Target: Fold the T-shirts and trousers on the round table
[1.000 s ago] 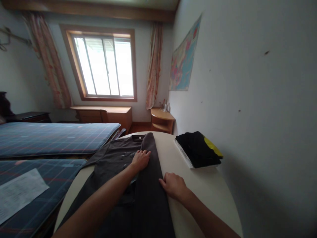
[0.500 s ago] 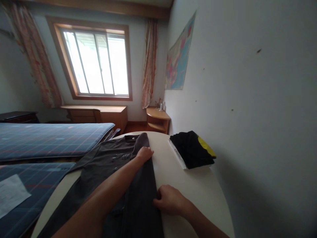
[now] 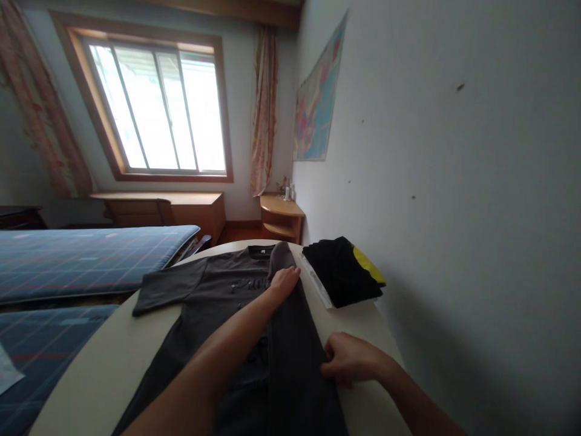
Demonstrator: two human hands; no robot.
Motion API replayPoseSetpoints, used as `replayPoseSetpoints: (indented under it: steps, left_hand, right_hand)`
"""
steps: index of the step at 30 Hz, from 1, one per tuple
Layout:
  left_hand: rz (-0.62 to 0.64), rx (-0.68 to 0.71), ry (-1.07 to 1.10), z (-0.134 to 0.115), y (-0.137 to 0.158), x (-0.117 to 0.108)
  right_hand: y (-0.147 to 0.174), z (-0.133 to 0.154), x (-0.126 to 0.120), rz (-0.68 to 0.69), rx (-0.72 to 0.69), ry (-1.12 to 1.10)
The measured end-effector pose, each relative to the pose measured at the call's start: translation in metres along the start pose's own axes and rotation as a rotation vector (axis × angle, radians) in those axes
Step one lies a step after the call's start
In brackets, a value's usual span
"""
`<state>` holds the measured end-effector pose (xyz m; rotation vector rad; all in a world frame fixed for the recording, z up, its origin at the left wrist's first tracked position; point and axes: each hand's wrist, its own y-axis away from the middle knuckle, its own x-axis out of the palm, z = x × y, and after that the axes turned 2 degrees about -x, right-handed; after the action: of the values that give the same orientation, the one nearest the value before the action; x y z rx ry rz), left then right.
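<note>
A dark grey T-shirt (image 3: 200, 287) lies spread on a pale round table (image 3: 86, 357), its right side folded over in a long strip. Near the collar, my left hand (image 3: 285, 281) is closed on the folded edge. Lower down, my right hand (image 3: 349, 357) pinches the same edge between thumb and fingers. Both forearms reach over the cloth, and the left one covers part of the shirt's front. Just right of the collar sits a stack of folded black clothing (image 3: 342, 272) with a yellow patch, on something white.
Beds with blue plaid mattresses (image 3: 91, 257) stand left of the table, a white paper (image 3: 6, 372) on the nearer one. The wall (image 3: 476, 242) runs close along the right side. Beyond are a wooden desk (image 3: 195, 212) and a corner shelf (image 3: 281, 206).
Both hands have moved right with the T-shirt, bringing its folded edge closer to the black stack. The left sleeve now lies wholly on the table. The view has turned slightly right.
</note>
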<state>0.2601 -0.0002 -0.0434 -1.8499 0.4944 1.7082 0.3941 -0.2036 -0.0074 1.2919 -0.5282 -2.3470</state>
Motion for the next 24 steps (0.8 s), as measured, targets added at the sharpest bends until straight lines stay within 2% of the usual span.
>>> replayPoseSetpoints:
  steps: [4, 7, 9, 11, 14, 16, 18, 21, 24]
  left_hand:
    - [0.037, 0.097, 0.099, -0.014, -0.004, 0.01]
    - [0.066, 0.167, 0.152, -0.013, 0.002, 0.016]
    - [0.079, 0.19, 0.173, -0.005, 0.012, 0.017]
    - [0.079, 0.178, 0.181, 0.008, 0.026, 0.016]
    - [0.063, 0.089, 0.166, 0.037, 0.053, 0.012]
    - [0.056, 0.001, 0.143, 0.06, 0.072, 0.009]
    - [0.051, -0.099, 0.116, 0.087, 0.092, 0.006]
    - [0.05, -0.26, 0.075, 0.128, 0.12, 0.002]
    - [0.066, -0.406, 0.058, 0.165, 0.143, 0.001]
  right_hand:
    - [0.005, -0.021, -0.012, 0.07, 0.053, -0.06]
    - [0.008, -0.025, -0.017, 0.077, 0.079, 0.017]
    - [0.009, -0.02, -0.016, -0.029, 0.085, 0.181]
    - [0.007, -0.008, -0.013, -0.217, 0.091, 0.357]
    - [-0.001, 0.016, 0.0, -0.451, 0.061, 0.446]
    - [-0.009, 0.033, 0.012, -0.521, -0.047, 0.428]
    - [-0.016, 0.048, 0.025, -0.521, -0.248, 0.406]
    - [-0.021, 0.068, 0.043, -0.387, -0.589, 0.361]
    - [-0.022, 0.088, 0.058, -0.198, -0.819, 0.323]
